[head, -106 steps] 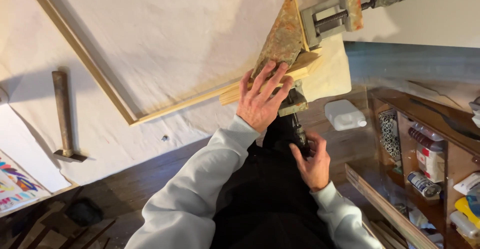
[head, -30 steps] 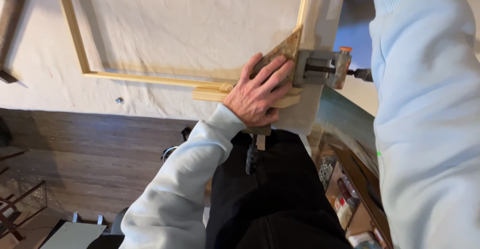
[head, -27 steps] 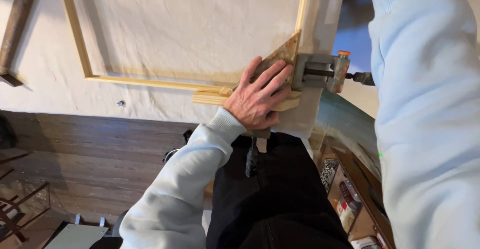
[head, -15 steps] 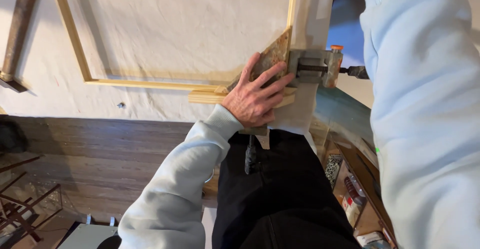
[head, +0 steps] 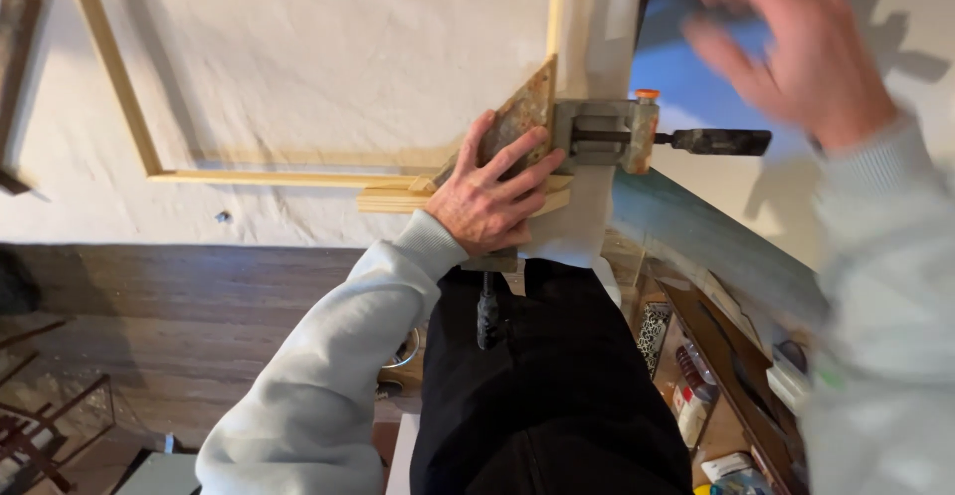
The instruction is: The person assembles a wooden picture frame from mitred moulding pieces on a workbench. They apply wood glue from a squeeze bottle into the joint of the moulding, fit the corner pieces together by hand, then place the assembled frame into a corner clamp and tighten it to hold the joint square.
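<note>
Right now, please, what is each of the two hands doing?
Left hand: open, pressed flat on the triangular plate at the frame corner.
Right hand: open, blurred, in the air, holding nothing.

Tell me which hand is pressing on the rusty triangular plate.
The left hand, fingers spread flat on the rusty triangular plate at the wooden frame's corner. The right hand is raised in the air, blurred, touching nothing.
</note>
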